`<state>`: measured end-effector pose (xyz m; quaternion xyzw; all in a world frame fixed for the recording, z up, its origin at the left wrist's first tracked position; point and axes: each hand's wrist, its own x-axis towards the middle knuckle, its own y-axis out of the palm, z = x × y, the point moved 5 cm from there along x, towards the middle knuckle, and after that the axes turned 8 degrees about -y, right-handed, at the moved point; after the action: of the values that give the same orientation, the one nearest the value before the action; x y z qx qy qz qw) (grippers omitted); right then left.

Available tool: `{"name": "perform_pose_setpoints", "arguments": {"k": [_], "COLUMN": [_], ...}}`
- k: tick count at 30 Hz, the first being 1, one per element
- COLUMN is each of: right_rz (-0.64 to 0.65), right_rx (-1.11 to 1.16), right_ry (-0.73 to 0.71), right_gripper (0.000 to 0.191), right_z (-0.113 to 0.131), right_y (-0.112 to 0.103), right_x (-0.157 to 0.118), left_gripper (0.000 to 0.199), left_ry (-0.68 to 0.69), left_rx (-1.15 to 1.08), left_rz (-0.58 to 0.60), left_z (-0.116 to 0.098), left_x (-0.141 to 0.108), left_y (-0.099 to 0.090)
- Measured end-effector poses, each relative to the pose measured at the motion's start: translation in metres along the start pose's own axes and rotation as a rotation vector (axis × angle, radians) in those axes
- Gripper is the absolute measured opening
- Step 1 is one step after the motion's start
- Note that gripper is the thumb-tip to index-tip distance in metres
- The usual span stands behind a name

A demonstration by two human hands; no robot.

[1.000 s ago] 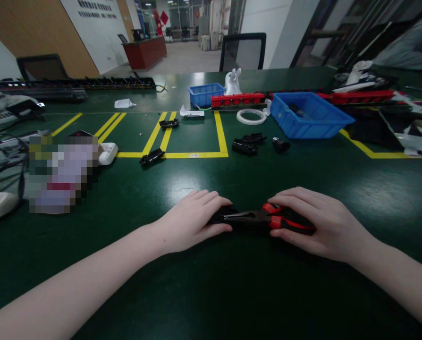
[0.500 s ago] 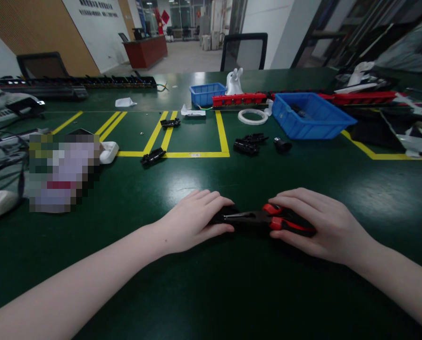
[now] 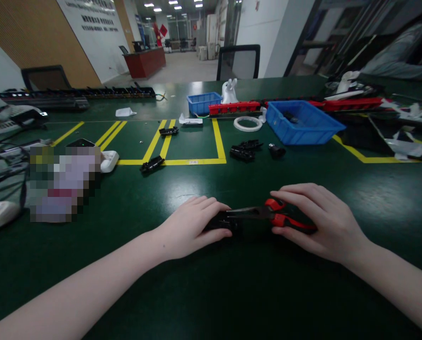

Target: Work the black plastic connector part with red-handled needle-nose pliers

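My left hand (image 3: 193, 229) is closed around a small black plastic part (image 3: 222, 222) low over the green table, its thumb and fingers on either side; most of the part is hidden. Red-and-black long-nose pliers (image 3: 276, 213) rest in my right hand (image 3: 324, 222), with the fingers round the handles. The plier jaws point left, and their tips lie at the black part beside my left fingertips. Whether the jaws pinch the part cannot be made out.
Several similar black parts (image 3: 242, 152) lie farther back, two of them at the yellow tape lines (image 3: 197, 161). Behind stand a large blue bin (image 3: 303, 130), a smaller blue bin (image 3: 204, 101) and a white tape ring (image 3: 248, 123). A mouse (image 3: 0, 215) and cables are at left.
The view has tilted up slightly. The pliers' jaws now angle a little more upward at the black part, and the handles look spread wider. Both hands keep their hold.
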<state>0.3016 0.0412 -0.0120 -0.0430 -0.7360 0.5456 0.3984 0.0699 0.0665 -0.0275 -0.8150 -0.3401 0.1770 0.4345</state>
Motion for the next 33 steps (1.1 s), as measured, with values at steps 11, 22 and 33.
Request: {"name": "perform_pose_setpoints", "arguments": {"k": [11,22,33], "right_rz": [0.053,0.038,0.101], "right_rx": [-0.270,-0.243,-0.030], "right_ry": [0.026,-0.020,0.197], "right_gripper": [0.037,0.016,0.045], "right_z": [-0.010,0.011,-0.012], "right_y": [0.003,0.003,0.006], "right_x": [0.006,0.014,0.011], "left_gripper": [0.032,0.034,0.033], "left_ry": [-0.005,0.012,0.033], "left_rx": [-0.006,0.013,0.042], "left_rz": [-0.026,-0.073,-0.109], "left_z": [-0.002,0.000,-0.007], "left_x": [-0.001,-0.002,-0.004], "left_y": [0.000,0.004,0.001]}}
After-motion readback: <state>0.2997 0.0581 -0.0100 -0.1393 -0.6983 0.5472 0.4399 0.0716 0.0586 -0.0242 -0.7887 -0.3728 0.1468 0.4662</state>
